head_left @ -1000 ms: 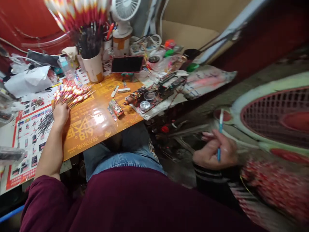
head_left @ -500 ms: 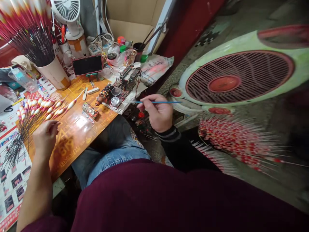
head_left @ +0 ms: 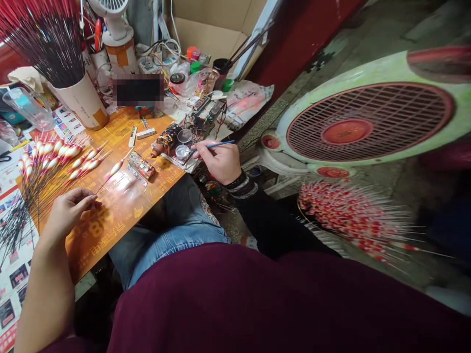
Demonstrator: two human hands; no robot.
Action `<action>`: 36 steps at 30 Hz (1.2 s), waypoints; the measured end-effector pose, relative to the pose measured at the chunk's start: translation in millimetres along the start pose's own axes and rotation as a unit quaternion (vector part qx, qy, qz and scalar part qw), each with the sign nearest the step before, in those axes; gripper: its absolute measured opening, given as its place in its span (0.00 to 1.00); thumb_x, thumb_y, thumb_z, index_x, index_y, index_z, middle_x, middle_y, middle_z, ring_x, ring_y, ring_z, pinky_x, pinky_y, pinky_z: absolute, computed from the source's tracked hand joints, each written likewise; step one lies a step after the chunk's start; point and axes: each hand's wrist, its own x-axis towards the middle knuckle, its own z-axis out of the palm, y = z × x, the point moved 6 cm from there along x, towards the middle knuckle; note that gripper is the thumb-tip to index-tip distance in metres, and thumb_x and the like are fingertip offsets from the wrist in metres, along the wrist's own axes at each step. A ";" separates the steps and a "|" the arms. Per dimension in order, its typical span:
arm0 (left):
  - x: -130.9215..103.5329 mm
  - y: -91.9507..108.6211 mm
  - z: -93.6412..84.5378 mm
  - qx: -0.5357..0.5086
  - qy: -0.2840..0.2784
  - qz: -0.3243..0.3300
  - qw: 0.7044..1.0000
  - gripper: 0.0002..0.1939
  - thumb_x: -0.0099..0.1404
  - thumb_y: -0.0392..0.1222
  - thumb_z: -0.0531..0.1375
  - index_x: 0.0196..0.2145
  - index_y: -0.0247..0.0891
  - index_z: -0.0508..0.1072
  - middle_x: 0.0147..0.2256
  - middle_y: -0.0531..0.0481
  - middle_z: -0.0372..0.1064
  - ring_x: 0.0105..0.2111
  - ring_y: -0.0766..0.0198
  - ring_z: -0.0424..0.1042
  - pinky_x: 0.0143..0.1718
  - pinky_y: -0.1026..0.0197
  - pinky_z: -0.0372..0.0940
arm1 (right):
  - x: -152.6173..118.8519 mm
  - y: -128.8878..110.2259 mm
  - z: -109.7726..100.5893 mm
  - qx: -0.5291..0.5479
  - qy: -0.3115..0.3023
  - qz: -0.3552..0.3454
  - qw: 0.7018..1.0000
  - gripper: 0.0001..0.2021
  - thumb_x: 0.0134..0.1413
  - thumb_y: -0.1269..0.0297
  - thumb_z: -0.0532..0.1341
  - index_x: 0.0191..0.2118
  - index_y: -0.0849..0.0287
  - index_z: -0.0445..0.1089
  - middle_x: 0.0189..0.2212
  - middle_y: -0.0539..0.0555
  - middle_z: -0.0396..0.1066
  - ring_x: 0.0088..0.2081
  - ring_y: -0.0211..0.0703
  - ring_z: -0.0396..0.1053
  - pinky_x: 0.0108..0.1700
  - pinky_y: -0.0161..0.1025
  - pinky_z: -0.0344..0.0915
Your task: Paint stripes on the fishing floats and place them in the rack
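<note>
A slim fishing float (head_left: 117,169), white-bodied with red-pink bands and a thin dark stem, is pinched by its stem in my left hand (head_left: 71,211), over the orange table. My right hand (head_left: 222,162) grips a thin blue-handled paintbrush (head_left: 223,143) near its front end. The brush's front end is at the edge of a small round dish (head_left: 182,152); its bristles are hard to make out. To the left of the held float lies a pile of similar floats (head_left: 51,152), their dark stems pointing toward me.
A motor-like tool (head_left: 167,139) and a small cluttered box (head_left: 142,165) sit near the dish. Behind are a blurred-out screen (head_left: 138,89) on a stand and a tall holder (head_left: 83,105) full of floats. A large green fan (head_left: 368,117) stands at right, above red-and-white floats (head_left: 353,211).
My right hand has moved left, bringing the brush to the dish and tilting it. The fingers of my left hand have extended rightward, and the float's stem now shows between them.
</note>
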 end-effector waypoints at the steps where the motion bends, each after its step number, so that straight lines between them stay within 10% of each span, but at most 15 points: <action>1: -1.3 0.8 0.0 0.000 -0.009 0.000 1.000 0.21 0.56 0.60 0.66 0.33 0.38 0.76 0.33 0.46 0.79 0.31 0.59 0.77 0.31 0.63 0.70 | 0.4 0.2 1.0 -0.003 -0.003 0.001 1.000 0.19 0.66 0.51 0.56 0.33 0.59 0.77 0.28 0.54 0.78 0.31 0.43 0.76 0.38 0.39 0.72; 36: -6.9 7.0 6.1 -0.005 -0.126 0.016 0.992 0.21 0.55 0.59 0.69 0.32 0.36 0.79 0.37 0.40 0.80 0.39 0.51 0.79 0.41 0.56 0.74 | -7.7 11.1 -24.6 0.067 0.025 0.079 0.994 0.19 0.63 0.46 0.60 0.36 0.58 0.76 0.27 0.52 0.76 0.27 0.37 0.73 0.28 0.32 0.71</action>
